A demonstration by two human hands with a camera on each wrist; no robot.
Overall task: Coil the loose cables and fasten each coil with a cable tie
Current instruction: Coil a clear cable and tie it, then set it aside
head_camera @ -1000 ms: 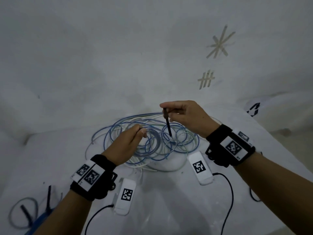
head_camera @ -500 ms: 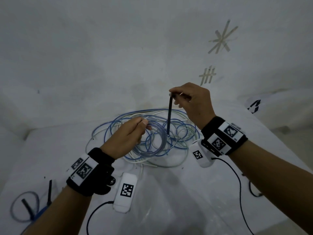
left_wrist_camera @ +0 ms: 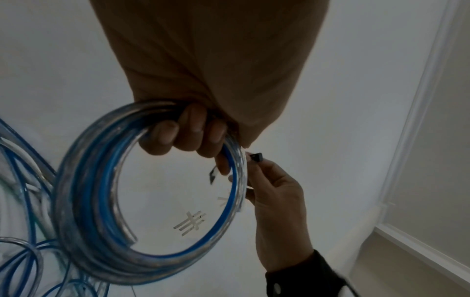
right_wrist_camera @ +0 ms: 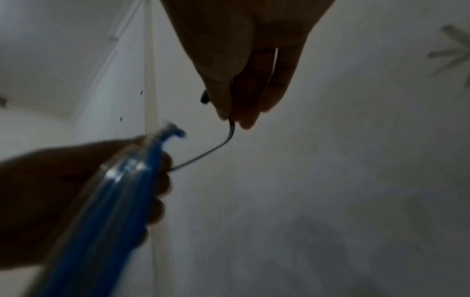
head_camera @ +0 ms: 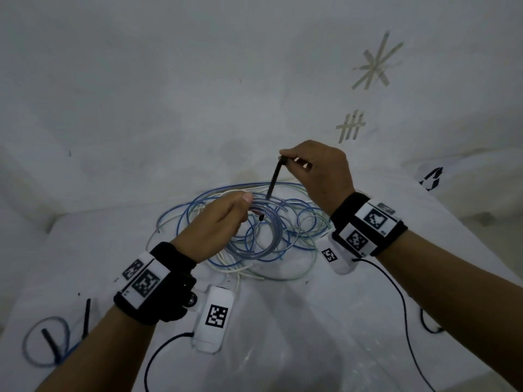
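Left hand (head_camera: 218, 222): fingers curled around the top of the blue-and-clear cable coil (left_wrist_camera: 142, 201), holding it above the loose cables (head_camera: 297, 230) on the white table (head_camera: 283, 321). Right hand (head_camera: 319, 171): thumb and fingers pinch the head end of a black cable tie (head_camera: 274, 181), which slants down to the coil beside the left hand's fingers (left_wrist_camera: 193, 128). A tied coil (head_camera: 46, 342) lies at the table's near-left edge.

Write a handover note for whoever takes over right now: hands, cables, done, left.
Left hand grips the coil off the table.
Right hand pinches the tie, which runs down to the coil; not yet closed.
Loose cables lie in a pile on the table. One tied coil sits near left.
Left: close this tie, then coil and tie the pile.
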